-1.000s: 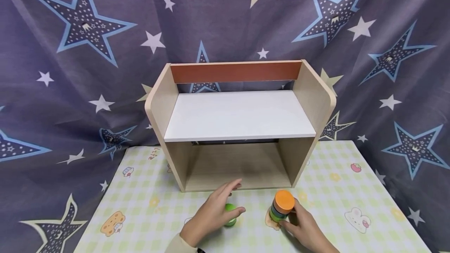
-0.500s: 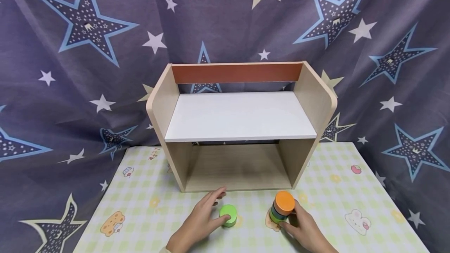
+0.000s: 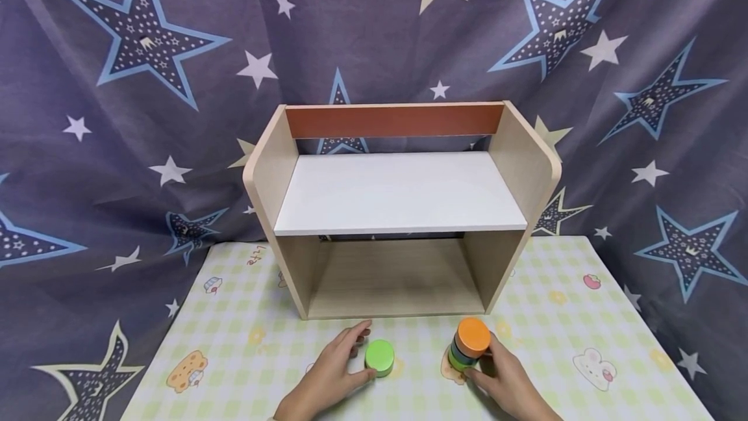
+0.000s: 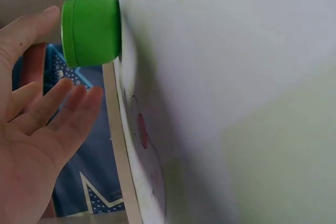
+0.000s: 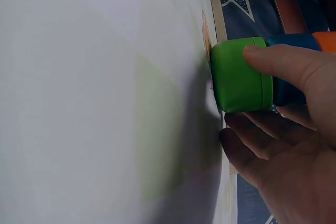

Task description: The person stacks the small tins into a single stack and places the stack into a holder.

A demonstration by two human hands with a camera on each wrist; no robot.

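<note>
A small round green tub, with a lid seam seen in the left wrist view, stands upright on the tablecloth. My left hand is just left of it, fingers loosely extended and thumb tip close by; a narrow gap separates thumb and tub in the left wrist view. To the right, my right hand holds an upright stack of tubs by its lower part. At the bottom is another green tub, then a dark blue tub, and on top an orange tub. The thumb rests on the lower green tub, fingers on its other side.
Behind the hands stands a wooden shelf unit with a white middle board and an open lower bay. A green-checked tablecloth covers the table. A dark curtain with stars hangs behind.
My left hand has drawn back to the left from over the single green tub, which now shows fully. The right hand and the stack have stayed in place.
</note>
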